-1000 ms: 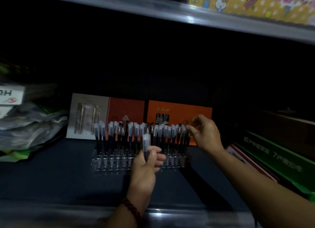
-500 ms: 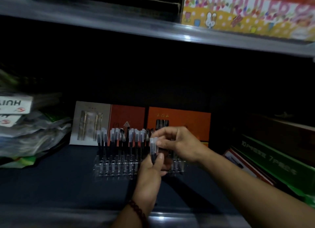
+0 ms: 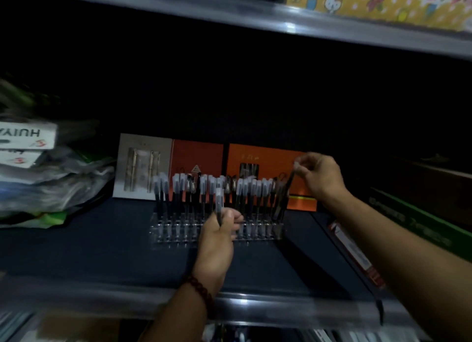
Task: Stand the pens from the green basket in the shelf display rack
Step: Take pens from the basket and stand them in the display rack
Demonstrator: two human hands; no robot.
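At the right end of the clear display rack (image 3: 178, 235), pinches a tilted pen (image 3: 286, 193) by its cap in right hand (image 3: 321, 178) fingers; clasps a spare pen (image 3: 219, 201) upright in left hand (image 3: 217, 242). Could miss the slot and topple neighbouring pens (image 3: 204, 188), given the slant and gloom.

Dim, underexposed shelf bay with a black back, glare on the upper shelf edge (image 3: 288, 26), motion blur throughout.
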